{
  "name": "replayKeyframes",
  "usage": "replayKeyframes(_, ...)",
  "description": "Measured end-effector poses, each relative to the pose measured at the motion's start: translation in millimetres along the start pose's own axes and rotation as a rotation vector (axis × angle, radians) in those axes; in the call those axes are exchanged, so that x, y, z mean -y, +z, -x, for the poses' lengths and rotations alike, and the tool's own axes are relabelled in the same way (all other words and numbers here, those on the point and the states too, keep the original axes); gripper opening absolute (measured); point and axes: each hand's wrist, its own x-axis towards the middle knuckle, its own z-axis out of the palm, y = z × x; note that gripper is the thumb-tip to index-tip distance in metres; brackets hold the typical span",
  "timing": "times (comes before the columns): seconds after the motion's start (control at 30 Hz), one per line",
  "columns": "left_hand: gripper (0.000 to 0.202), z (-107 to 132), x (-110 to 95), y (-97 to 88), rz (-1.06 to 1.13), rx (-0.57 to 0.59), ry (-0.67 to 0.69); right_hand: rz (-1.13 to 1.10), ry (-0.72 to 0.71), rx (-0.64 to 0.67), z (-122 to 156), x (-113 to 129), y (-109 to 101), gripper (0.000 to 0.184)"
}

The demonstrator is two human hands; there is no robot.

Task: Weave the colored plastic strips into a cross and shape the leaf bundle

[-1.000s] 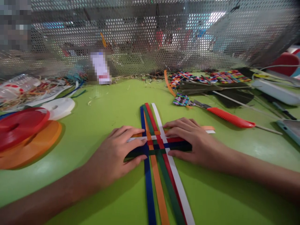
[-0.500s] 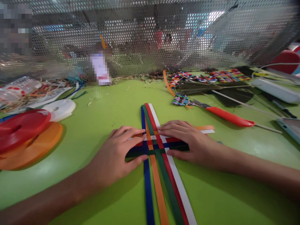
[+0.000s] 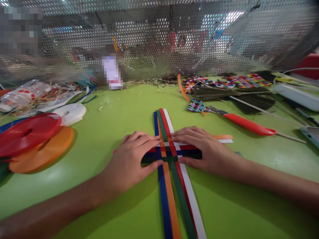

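Flat strips in blue, orange, green, red and white cross in a small woven square (image 3: 170,150) on the green table. The lengthwise strips reach toward me, among them the blue strip (image 3: 165,196) and the white strip (image 3: 191,196). My left hand (image 3: 134,156) arches over the crosswise strips on the left, its fingertips and thumb pressed at the weave's left edge. From the other side, my right hand (image 3: 206,149) clasps the crosswise strips likewise, thumb in front and fingers behind. An orange end (image 3: 224,136) sticks out past it. Both palms hide part of the strips.
On the left lie a red strip roll (image 3: 30,132), an orange roll (image 3: 45,152) and a white roll (image 3: 71,114). A knife with a red handle (image 3: 249,124) lies at right, near woven pieces (image 3: 249,80). Perforated metal (image 3: 154,43) stands behind.
The view has turned slightly left, so everything sits further right. Near me, the blue and orange strips now lie closer together. Both hands keep nearly the same pose on the weave.
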Motion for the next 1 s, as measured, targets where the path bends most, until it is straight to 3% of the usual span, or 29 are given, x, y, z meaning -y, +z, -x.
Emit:
replayKeyframes(0.27, 0.038, -1.0, -1.3, -1.7, 0.017, 0.007, 0.031, 0.040, 0.005, -0.007, 1.3, -1.7, 1.4, 0.053)
replayKeyframes(0.6, 0.036, 0.4, -1.4, -4.4, -0.021, 0.021, 0.066, 0.052, -0.042, 0.005, -0.5, 0.4, -1.3, 0.047)
replayKeyframes(0.8, 0.032, 4.1, -0.9, -1.6, -0.022, -0.005, 0.009, 0.116, -0.038, -0.080, 5.3, -0.8, 0.9, 0.044)
replayKeyframes(1.0, 0.041, 4.1, -1.0, -1.4, -0.024, -0.015, -0.005, 0.160, -0.053, -0.104, 6.7, 4.1, -1.9, 0.035)
